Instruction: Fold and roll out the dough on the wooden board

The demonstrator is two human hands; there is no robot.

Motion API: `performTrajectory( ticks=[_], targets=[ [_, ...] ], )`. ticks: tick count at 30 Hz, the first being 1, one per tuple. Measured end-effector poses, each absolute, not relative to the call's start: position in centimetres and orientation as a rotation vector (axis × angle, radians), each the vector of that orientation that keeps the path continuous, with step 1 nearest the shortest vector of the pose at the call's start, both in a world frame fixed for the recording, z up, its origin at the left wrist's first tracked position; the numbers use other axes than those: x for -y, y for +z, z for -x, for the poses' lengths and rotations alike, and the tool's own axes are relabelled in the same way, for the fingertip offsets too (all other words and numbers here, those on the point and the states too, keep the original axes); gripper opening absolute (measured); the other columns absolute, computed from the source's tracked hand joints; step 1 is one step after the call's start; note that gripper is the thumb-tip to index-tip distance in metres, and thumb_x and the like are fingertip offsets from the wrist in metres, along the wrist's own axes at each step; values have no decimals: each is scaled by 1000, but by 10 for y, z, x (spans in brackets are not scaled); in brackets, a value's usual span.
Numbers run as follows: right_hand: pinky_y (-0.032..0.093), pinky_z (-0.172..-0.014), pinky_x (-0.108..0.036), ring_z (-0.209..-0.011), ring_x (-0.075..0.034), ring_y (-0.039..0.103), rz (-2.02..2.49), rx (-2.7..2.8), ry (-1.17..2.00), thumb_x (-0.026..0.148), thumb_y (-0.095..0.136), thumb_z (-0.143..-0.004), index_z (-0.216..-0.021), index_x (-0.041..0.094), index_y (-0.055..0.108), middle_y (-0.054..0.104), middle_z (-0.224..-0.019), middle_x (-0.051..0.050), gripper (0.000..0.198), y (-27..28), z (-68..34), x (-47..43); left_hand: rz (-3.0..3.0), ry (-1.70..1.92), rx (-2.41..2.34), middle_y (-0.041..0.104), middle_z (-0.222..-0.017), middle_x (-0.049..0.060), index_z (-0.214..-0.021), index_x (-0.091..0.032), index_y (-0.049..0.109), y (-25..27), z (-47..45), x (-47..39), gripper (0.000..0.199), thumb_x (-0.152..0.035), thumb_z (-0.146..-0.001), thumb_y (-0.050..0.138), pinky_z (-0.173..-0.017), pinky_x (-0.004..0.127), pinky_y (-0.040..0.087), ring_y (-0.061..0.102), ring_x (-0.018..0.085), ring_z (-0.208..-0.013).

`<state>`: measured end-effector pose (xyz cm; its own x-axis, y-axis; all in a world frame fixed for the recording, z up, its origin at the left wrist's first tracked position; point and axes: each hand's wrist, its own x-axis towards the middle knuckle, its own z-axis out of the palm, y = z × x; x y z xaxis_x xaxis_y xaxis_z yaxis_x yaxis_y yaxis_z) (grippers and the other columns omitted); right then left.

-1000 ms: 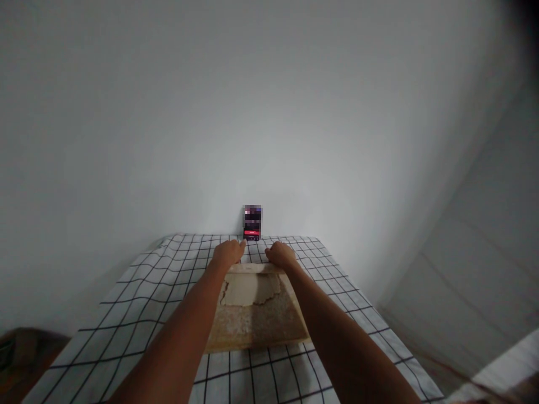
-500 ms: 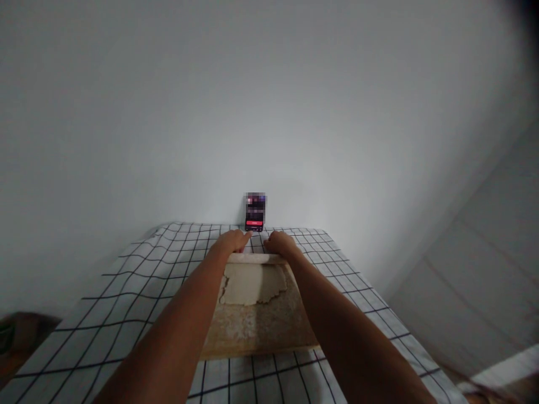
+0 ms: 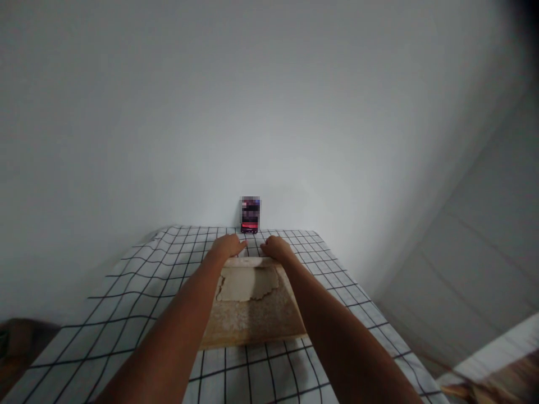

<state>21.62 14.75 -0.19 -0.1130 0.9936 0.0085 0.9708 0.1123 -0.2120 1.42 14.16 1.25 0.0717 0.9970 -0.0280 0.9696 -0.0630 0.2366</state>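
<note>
A flat sheet of pale dough (image 3: 246, 285) with ragged, cracked edges lies on a worn, floury wooden board (image 3: 252, 322). Across the dough's far edge rests a pale rolling pin (image 3: 250, 262). My left hand (image 3: 228, 245) is closed over the pin's left end, its thumb pointing inward. Over the right end my right hand (image 3: 275, 247) is curled the same way. Both forearms reach along the sides of the board and cover parts of its edges. The pin's ends are hidden under my hands.
The table wears a white cloth with a dark grid (image 3: 135, 303). Behind my hands a phone (image 3: 250, 216) with a lit, blurred screen leans on the white wall (image 3: 269, 123). A dark box-like thing (image 3: 27, 342) stands at the lower left, beyond the table.
My view has shifted slightly, so the board, phone and hands appear a little further left. Both hands stay on the rolling pin near the dough's far edge.
</note>
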Motion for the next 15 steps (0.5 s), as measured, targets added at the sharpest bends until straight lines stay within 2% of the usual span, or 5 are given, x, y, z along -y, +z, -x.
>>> performTrajectory(
  ticks=[4, 9, 15],
  targets=[
    [53, -100, -32, -127, -27, 72, 1964, 2225, 277, 40, 55, -106, -133, 13, 76, 76, -136, -20, 43, 0, -220, -133, -2165, 240, -2068, 83, -96, 19, -99, -12, 80, 20, -17, -123, 56, -61, -105, 53, -100, 41, 53, 77, 31, -107],
    [54, -103, -37, -132, -31, 69, 1973, 2190, 278, 41, 53, -106, -135, 14, 75, 74, -141, -20, 45, 4, -220, -106, -2216, 246, -2102, 83, -117, 24, -103, -12, 82, 25, -20, -98, 57, -59, -105, 49, -99, 42, 55, 76, 34, -115],
    [53, -106, -46, -132, -33, 68, 1957, 2171, 132, 43, 43, -111, -132, 19, 77, 73, -140, -19, 46, 6, -218, -65, -2217, 286, -2121, 82, -123, 22, -113, -15, 84, 22, -21, -70, 59, -53, -108, 39, -97, 43, 57, 77, 34, -116]
  ],
)
